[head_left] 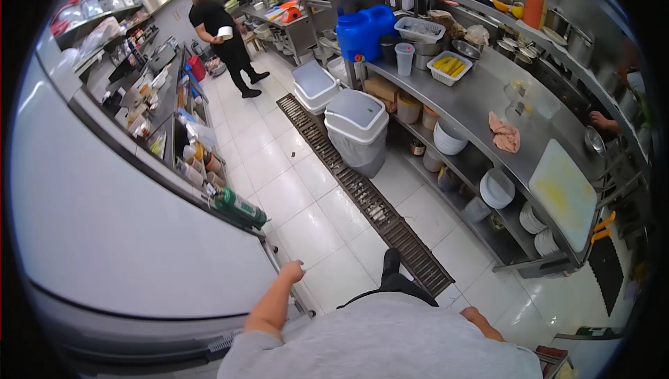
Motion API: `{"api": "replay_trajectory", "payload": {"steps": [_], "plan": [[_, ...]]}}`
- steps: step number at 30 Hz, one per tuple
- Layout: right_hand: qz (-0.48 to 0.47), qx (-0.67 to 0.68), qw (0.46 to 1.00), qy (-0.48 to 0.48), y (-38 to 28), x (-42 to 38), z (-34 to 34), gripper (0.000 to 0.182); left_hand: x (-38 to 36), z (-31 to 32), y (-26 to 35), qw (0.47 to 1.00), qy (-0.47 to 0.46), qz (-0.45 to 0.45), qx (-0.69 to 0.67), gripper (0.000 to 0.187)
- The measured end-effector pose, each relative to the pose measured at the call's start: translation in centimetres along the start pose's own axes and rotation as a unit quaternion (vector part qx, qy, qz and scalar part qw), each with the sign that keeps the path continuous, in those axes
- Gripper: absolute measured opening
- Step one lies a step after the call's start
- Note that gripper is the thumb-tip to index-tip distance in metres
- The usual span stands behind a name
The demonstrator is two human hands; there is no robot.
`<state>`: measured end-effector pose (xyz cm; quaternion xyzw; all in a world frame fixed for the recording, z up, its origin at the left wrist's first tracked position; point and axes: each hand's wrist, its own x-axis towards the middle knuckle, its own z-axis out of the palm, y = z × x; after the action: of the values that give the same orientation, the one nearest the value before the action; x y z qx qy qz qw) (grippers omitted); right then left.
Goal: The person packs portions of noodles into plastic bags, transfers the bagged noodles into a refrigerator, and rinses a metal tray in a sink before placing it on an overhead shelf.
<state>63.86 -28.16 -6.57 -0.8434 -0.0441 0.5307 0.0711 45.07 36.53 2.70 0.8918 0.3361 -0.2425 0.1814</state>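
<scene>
My left hand [293,271] hangs over the tiled floor beside the large white cabinet [139,218]. Its fingers look curled in, and I see nothing in them. On my other side, my right hand [472,315] is low by my hip, mostly foreshortened; its fingers do not show. Neither hand touches anything that I can see. My dark shoe [391,264] stands at the edge of the floor drain grate [376,205]. Right of it runs a steel counter [481,93] with a pink cloth [503,133] and a cutting board [566,194] on it.
Two lidded bins [357,131] stand beside the drain. A person in black [226,37] stands farther up the aisle, holding something white. Another person's hand [603,122] shows behind the counter. A green cylinder [240,207] juts out at left; a blue container [366,32] sits on the counter.
</scene>
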Motion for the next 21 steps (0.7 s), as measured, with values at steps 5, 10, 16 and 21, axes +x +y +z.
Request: {"api": "replay_trajectory", "payload": {"steps": [5,10,16,21], "plan": [[0.102,-0.011,0.995,-0.012,-7.9,-1.9,-8.7,0.021,5.8,3.4,2.9,0.866,-0.253,-0.222,-0.370,0.052],[-0.004,-0.054,0.998,-0.022,-13.0,17.5,-16.7,0.019,10.1,-1.4,1.3,0.791,-0.296,-0.331,-0.421,0.055],[-0.215,0.306,0.926,0.041,-39.4,18.6,-35.8,0.012,15.3,-0.7,-2.8,0.895,0.031,-0.255,-0.365,0.037],[-0.411,0.284,0.860,0.105,-58.1,10.7,-44.3,0.024,13.7,-1.7,-0.5,0.840,-0.276,-0.294,-0.363,0.043]]}}
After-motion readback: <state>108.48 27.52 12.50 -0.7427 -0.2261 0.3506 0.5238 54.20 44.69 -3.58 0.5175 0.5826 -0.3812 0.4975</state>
